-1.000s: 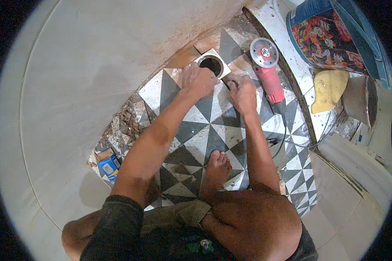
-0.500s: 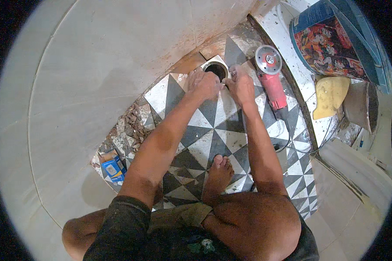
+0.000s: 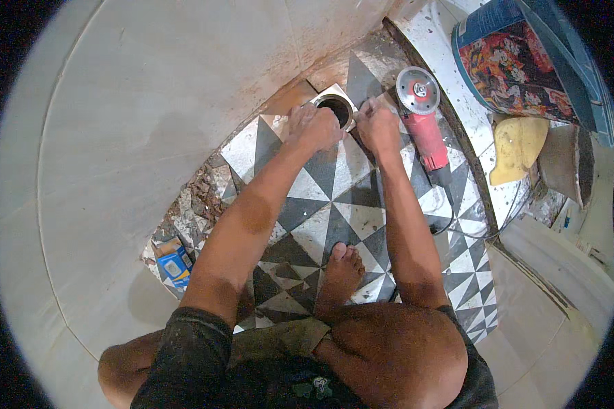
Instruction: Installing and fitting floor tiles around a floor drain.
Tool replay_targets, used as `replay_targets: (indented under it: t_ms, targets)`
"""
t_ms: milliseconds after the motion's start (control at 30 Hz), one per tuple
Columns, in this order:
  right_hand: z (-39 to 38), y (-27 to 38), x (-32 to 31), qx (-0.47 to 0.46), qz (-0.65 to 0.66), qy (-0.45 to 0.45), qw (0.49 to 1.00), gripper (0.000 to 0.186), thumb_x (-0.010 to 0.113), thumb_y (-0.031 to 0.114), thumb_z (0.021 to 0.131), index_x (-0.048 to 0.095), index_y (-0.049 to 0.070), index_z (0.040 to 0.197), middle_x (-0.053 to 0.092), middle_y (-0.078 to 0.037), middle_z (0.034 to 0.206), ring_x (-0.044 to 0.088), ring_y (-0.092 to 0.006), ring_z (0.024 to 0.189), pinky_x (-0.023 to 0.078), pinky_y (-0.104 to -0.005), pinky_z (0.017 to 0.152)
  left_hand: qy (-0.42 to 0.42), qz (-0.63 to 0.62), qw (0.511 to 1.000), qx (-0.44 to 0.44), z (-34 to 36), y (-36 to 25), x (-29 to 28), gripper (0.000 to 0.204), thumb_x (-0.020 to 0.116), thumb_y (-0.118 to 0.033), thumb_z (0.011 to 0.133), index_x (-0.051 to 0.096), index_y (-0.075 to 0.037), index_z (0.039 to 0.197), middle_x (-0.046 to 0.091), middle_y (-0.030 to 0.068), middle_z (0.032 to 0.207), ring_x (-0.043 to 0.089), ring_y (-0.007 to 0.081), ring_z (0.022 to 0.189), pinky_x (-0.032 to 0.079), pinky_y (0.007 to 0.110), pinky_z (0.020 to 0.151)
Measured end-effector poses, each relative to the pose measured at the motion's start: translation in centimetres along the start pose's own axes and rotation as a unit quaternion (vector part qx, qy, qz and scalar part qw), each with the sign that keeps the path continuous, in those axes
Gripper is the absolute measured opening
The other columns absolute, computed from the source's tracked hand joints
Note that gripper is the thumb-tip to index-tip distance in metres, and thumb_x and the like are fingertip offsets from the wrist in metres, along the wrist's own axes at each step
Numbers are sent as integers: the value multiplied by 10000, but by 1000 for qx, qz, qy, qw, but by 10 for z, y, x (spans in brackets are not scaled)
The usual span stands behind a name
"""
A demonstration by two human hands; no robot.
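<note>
Two bare hands, one square drain frame (image 3: 332, 91) with one round dark opening, set in the floor by the wall; landmark for the rest. Left hand (image 3: 315, 128): at the frame's left near edge, fingers curled down; can't tell if they grip it. Right hand (image 3: 377, 127): just right of the frame, fingers bunched together; can't tell whether anything is pinched. One red angle grinder (image 3: 426, 136), one disc fitted, lies right of the frame, past the right hand, with one dark cable (image 3: 474, 236). One blue bucket (image 3: 515, 65), well to the frame's right, bears one colourful printed panel; one yellow plate (image 3: 518, 151) and one greyish container (image 3: 563, 160) sit nearer the person than the bucket, also right of the frame. One blue-and-yellow box (image 3: 175, 266), left and nearer the person than the frame, has printing too small to read. Rubble (image 3: 208, 198), pieces uncountable, lies between frame and box. One bare foot (image 3: 343, 269) stands on the person's side of the frame.
</note>
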State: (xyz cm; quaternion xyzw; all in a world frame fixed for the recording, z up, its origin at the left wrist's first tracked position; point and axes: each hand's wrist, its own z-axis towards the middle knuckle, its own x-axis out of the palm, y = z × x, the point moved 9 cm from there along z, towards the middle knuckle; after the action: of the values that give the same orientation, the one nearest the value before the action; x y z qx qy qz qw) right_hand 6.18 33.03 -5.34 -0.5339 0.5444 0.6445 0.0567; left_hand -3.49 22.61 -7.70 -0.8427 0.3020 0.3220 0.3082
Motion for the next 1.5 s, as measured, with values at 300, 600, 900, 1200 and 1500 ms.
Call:
replay_targets:
  t_ms: [300,600,900,1200,1500]
  targets:
    - [11,1,-5,-22,-38,-14,999,233,766,235,749,685,19,780,670,-239,810,666,-416,781,520,-487,721,-24,-21,999,2,-18,2,-8,416,734,-440,762,759,-104,1006,693,162,1102,596,319,1107,433,444,955]
    - [10,1,0,0,-30,2,1000,211,780,196,731,672,22,783,670,-226,808,669,-397,798,518,-465,717,-247,-83,959,110,-49,9,-10,278,701,-338,810,762,-140,995,678,78,1031,556,325,1054,426,437,975]
    - [-7,44,28,-179,-92,84,976,148,684,139,793,720,68,918,676,-216,896,669,-376,873,519,-483,781,-188,-37,975,114,-33,8,-6,257,663,-365,836,761,-204,1011,673,102,1019,585,344,1007,466,447,922]
    - [14,36,53,-181,-281,261,906,203,550,121,810,731,72,887,685,-235,925,680,-384,906,540,-467,811,-176,-67,968,167,-27,15,-7,291,690,-361,801,754,-199,1034,671,116,1017,589,349,1027,467,453,933]
    - [21,39,63,-197,-273,286,897,250,562,189,819,703,-15,849,682,-263,918,683,-409,854,546,-483,796,-89,-85,980,158,-23,19,2,350,747,-282,750,738,-178,1085,673,120,1052,589,359,1051,464,453,958]
